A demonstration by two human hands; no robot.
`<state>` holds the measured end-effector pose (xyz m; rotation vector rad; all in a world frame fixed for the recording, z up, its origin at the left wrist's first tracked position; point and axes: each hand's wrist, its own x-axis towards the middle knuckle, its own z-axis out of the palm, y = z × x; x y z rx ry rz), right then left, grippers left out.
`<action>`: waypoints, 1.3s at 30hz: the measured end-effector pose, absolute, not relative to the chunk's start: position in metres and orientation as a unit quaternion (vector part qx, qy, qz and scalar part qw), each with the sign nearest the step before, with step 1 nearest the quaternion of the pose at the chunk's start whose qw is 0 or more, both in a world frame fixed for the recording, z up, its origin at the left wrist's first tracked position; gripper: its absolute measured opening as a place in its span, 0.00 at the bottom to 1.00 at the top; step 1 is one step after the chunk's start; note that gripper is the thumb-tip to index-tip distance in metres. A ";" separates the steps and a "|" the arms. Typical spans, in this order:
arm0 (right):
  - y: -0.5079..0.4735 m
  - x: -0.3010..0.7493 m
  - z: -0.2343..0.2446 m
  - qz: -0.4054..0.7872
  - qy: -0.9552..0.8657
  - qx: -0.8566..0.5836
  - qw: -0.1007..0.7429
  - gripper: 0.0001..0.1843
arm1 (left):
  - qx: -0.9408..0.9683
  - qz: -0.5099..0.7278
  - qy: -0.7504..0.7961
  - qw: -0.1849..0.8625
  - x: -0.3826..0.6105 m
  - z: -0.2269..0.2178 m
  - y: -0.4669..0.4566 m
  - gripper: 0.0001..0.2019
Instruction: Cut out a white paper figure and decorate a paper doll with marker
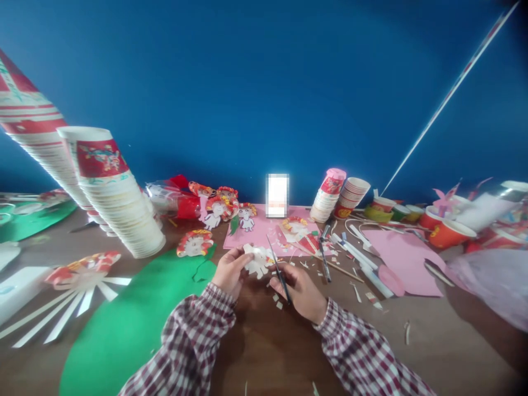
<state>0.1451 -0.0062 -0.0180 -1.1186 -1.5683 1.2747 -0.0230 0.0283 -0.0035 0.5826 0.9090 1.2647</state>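
Observation:
My left hand pinches a small white paper cut-out with rounded lobes, holding it just above the brown table. My right hand is closed round a thin dark tool, a pen or blade, whose tip reaches up beside the cut-out. Small paper scraps lie under my hands. Both sleeves are red and white plaid.
Tall stacks of paper cups lean at the left, shorter stacks at the back. Green paper lies front left, pink sheets right. Paper figures, cut cup strips, pens and orange cups clutter the table.

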 end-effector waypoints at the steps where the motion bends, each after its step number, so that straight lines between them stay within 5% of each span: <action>1: -0.006 0.144 -0.018 0.507 -0.620 -0.445 0.400 0.19 | 0.258 0.562 0.406 0.673 -0.024 -0.003 0.028 0.15; 39: -0.007 0.144 -0.016 0.502 -0.649 -0.444 0.360 0.14 | 0.179 0.593 0.397 0.677 -0.023 -0.005 0.031 0.09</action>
